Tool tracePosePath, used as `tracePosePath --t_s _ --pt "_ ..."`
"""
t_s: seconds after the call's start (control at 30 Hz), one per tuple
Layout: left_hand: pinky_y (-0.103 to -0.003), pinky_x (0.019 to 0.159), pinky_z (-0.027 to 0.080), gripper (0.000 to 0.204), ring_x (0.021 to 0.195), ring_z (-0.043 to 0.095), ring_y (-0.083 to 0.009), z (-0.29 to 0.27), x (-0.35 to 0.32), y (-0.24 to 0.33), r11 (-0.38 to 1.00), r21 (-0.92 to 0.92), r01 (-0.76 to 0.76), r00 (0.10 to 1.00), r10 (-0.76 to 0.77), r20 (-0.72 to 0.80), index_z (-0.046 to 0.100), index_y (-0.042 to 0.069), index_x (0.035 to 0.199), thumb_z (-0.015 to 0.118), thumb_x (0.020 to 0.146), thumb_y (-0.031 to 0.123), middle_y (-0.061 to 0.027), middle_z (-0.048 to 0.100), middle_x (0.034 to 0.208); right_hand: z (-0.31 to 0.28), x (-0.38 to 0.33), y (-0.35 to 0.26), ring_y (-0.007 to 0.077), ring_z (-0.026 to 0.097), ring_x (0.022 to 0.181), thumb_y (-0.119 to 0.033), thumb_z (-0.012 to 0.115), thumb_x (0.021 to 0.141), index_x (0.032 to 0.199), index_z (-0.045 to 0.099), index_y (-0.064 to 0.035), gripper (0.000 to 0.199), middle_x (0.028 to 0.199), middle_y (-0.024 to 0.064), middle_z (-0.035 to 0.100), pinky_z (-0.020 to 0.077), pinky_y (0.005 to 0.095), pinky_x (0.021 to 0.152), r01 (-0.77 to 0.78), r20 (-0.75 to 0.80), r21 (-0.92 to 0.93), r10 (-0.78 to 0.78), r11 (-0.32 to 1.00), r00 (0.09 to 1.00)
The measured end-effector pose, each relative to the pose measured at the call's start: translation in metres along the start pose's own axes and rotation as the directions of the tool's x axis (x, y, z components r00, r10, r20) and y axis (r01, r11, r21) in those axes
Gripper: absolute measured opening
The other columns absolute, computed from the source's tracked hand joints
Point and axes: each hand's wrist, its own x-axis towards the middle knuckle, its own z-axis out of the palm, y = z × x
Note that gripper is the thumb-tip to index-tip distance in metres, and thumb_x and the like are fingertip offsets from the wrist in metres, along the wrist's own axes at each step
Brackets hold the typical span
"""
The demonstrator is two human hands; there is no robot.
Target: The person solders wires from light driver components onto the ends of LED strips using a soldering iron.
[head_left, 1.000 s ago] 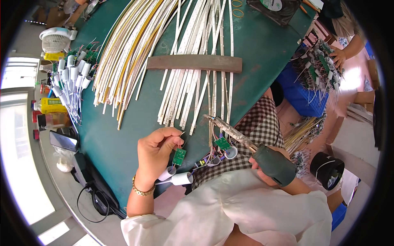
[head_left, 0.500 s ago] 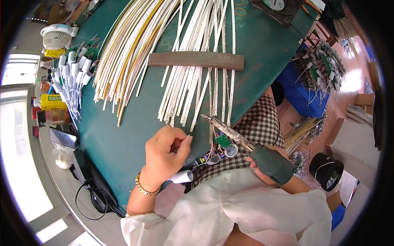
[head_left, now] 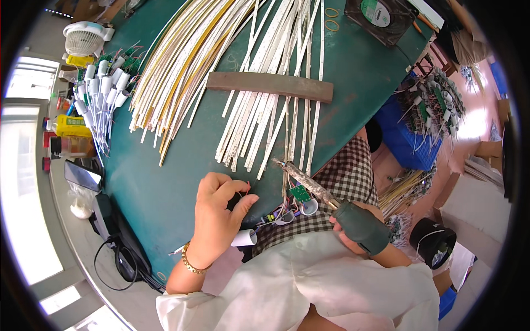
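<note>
My right hand (head_left: 346,236) grips a soldering iron (head_left: 361,225) by its dark green handle. The tip points up and left, close to the lower ends of the thin white LED strips (head_left: 237,144). My left hand (head_left: 216,215) is curled over the table's near edge, thumb and forefinger bent toward each other. A small dark shape and a thin reddish end show at its fingertips, too small to name. Between the hands, a small green circuit board (head_left: 301,193) sits by a white tube (head_left: 309,207) and wired components. Another white tube (head_left: 244,238) lies below my left hand.
A brown bar (head_left: 270,86) lies across the strips on the green table (head_left: 160,204). Leftward are wired white tubes (head_left: 105,88), a small fan (head_left: 83,39) and a phone (head_left: 83,175). A blue crate (head_left: 411,135) stands right; a black square fan (head_left: 381,19) sits far back.
My left thumb and forefinger have loosened from a tight curl, uncovering the dark shape between them. The soldering iron stays in my right hand, nearly unmoved. The whole view has shifted slightly.
</note>
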Motion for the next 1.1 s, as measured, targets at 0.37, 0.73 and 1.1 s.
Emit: tracePosePath --t_s 0.37,0.73,1.1 --pt "-0.041 0.089 0.038 0.011 0.086 0.057 -0.0222 0.014 0.005 0.014 0.962 0.273 -0.009 0.987 0.053 -0.153 0.068 0.010 0.082 0.074 0.075 0.003 -0.0003 0.064 0.076 0.012 -0.007 0.021 0.0144 0.066 0.075 -0.020 0.070 0.077 0.102 0.065 0.0006 0.032 0.088 0.0080 0.069 0.0540 0.0274 0.066 0.100 -0.151 0.020 -0.096 0.995 0.984" --pt "-0.035 0.076 0.040 0.010 0.073 0.051 -0.0202 0.015 0.016 0.010 0.993 0.033 0.111 0.987 -0.106 -0.123 0.063 0.008 0.072 0.069 0.069 0.001 -0.0011 0.060 0.069 0.010 -0.002 0.015 0.0178 0.068 0.076 -0.021 0.073 0.072 0.095 0.066 -0.0034 0.030 0.086 0.0084 0.068 0.0530 0.0287 0.065 0.173 -0.098 -0.170 -0.192 0.970 0.977" --pt "-0.035 0.063 0.038 0.012 0.064 0.048 -0.0230 0.021 0.019 0.000 0.999 0.010 0.049 0.984 -0.047 -0.175 0.058 0.009 0.066 0.067 0.064 0.000 -0.0004 0.057 0.062 0.009 -0.005 -0.001 0.0309 0.062 0.064 -0.027 0.075 0.064 0.080 0.068 -0.0155 0.021 0.071 0.0067 0.065 0.0487 0.0399 0.056 0.114 -0.136 -0.322 -0.165 0.940 0.977"
